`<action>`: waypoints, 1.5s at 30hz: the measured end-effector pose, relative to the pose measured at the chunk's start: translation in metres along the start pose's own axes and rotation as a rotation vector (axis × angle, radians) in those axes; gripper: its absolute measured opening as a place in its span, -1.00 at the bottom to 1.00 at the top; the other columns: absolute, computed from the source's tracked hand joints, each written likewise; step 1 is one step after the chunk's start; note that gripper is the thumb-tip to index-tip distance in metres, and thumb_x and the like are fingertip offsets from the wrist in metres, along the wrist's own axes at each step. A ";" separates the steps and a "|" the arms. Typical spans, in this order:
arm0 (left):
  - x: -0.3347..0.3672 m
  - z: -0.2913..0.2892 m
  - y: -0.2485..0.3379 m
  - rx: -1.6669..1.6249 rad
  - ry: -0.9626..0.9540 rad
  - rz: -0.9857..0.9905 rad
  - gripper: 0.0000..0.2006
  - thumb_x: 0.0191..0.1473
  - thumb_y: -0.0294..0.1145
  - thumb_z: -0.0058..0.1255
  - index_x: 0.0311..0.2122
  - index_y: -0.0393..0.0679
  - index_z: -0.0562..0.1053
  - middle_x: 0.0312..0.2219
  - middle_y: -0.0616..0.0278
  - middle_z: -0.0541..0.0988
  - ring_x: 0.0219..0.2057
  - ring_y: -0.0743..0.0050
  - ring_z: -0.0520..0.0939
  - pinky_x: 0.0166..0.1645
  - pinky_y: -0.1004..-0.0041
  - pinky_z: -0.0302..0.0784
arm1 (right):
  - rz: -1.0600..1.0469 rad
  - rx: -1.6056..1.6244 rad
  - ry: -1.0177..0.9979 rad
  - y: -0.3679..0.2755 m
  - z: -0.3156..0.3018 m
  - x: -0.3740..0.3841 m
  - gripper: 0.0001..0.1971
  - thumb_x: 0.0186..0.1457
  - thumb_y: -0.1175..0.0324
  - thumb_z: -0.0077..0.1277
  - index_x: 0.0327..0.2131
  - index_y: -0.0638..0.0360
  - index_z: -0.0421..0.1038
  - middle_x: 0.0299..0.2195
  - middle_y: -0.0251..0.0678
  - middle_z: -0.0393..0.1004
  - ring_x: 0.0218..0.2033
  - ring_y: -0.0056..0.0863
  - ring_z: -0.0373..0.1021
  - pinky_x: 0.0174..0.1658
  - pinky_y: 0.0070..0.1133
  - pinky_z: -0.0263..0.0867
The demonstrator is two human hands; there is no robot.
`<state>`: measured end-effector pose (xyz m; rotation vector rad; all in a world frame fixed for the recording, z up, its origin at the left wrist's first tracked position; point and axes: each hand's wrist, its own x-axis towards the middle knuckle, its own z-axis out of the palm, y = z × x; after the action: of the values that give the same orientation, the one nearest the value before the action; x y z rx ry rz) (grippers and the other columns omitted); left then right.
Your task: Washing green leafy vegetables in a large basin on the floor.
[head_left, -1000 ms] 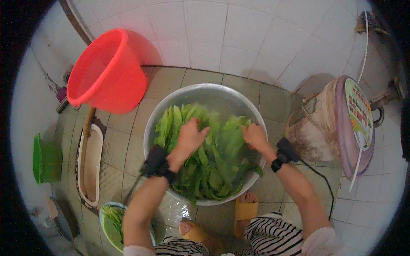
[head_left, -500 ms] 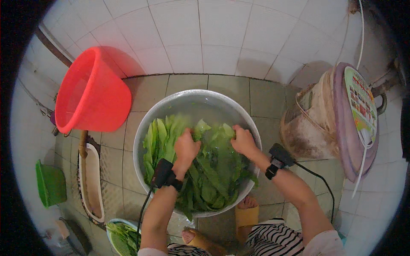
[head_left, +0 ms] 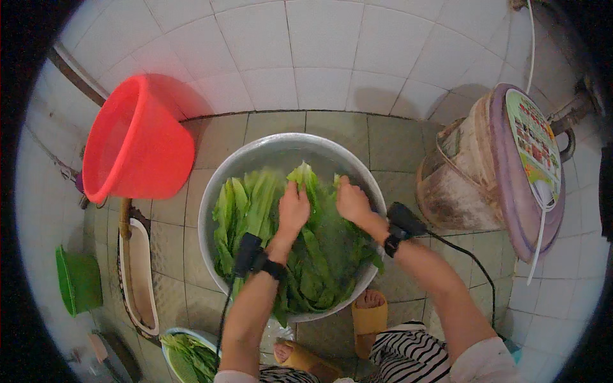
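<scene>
We see both hands down in the leafy greens (head_left: 300,255) that fill the wide metal basin (head_left: 220,185) at the centre of the frame, on the tiled floor. The left hand (head_left: 294,209) has its fingers curled down and closed over a bunch of leaves near the top of the pile; the right hand (head_left: 351,201) sits just beside it, fingers bent into the greens, though we cannot tell how firmly it grips because that part is blurred. The leaves look long and broad, bright green with paler ribs, lying mostly lengthwise and overlapping, a few hanging over the basin's lower rim. We judge them light, limp and wet, so likely slippery, and easy to bruise or tear; the firmer pale stalks would be the safer place to take hold, gathering several at once rather than pinching a blade. Each wrist wears a dark band with a small black box (head_left: 248,253) and a cable. A red bucket (head_left: 137,143) lies tilted at the upper left, a lidded drum (head_left: 491,172) stands at the right, and a small bowl of greens (head_left: 188,354) sits at the lower left.
</scene>
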<state>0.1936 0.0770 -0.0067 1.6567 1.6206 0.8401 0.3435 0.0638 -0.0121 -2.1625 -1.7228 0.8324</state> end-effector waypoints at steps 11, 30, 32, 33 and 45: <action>-0.006 0.022 -0.045 0.471 -0.241 -0.280 -0.69 -0.13 -0.20 -0.16 -0.47 -0.30 0.38 -0.49 -0.14 0.45 -0.42 -0.11 0.47 -0.31 0.15 0.36 | -0.220 -0.284 -0.243 0.037 0.060 0.016 -0.82 -0.17 0.42 -0.18 -0.44 0.29 0.31 -0.47 -0.04 0.37 -0.42 -0.12 0.33 -0.42 -0.31 0.26; -0.019 -0.003 0.020 -0.567 0.114 -0.304 -0.68 -0.10 -0.28 -0.05 -0.34 -0.38 0.36 -0.55 0.16 0.46 -0.51 0.60 0.40 -0.43 0.52 0.29 | -0.178 0.736 0.085 -0.041 0.021 -0.006 -0.66 0.00 0.16 -0.18 -0.37 0.32 0.30 -0.49 -0.22 0.39 -0.44 -0.43 0.30 -0.34 -0.50 0.20; -0.021 0.002 0.022 -0.469 -0.168 -0.359 -0.67 -0.13 -0.28 -0.02 -0.32 -0.36 0.37 -0.52 0.17 0.48 -0.47 0.57 0.43 -0.39 0.55 0.32 | -0.124 0.595 0.218 -0.029 0.011 0.000 -0.65 0.02 0.15 -0.20 -0.35 0.31 0.30 -0.49 -0.20 0.38 -0.43 -0.47 0.28 -0.33 -0.52 0.19; -0.021 0.002 0.020 -0.472 -0.171 -0.361 -0.67 -0.13 -0.28 -0.02 -0.32 -0.36 0.37 -0.52 0.17 0.48 -0.47 0.57 0.43 -0.39 0.55 0.32 | -0.071 0.456 0.347 -0.023 0.003 0.003 -0.65 0.03 0.15 -0.23 -0.34 0.31 0.30 -0.49 -0.19 0.37 -0.42 -0.50 0.27 -0.32 -0.53 0.18; -0.042 0.030 -0.008 0.354 -0.230 -0.180 -0.23 -0.39 0.04 0.14 -0.15 -0.37 0.18 -0.27 -0.10 0.36 -0.22 0.07 0.40 -0.16 0.27 0.31 | -0.072 0.327 0.470 -0.006 -0.051 -0.028 -0.77 0.02 0.26 -0.23 -0.38 0.26 0.19 -0.52 0.01 0.34 -0.45 0.01 0.27 -0.43 -0.32 0.17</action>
<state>0.2133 0.0345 -0.0302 1.7345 1.7926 0.2704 0.3640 0.0463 0.0402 -1.8746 -1.3179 0.4912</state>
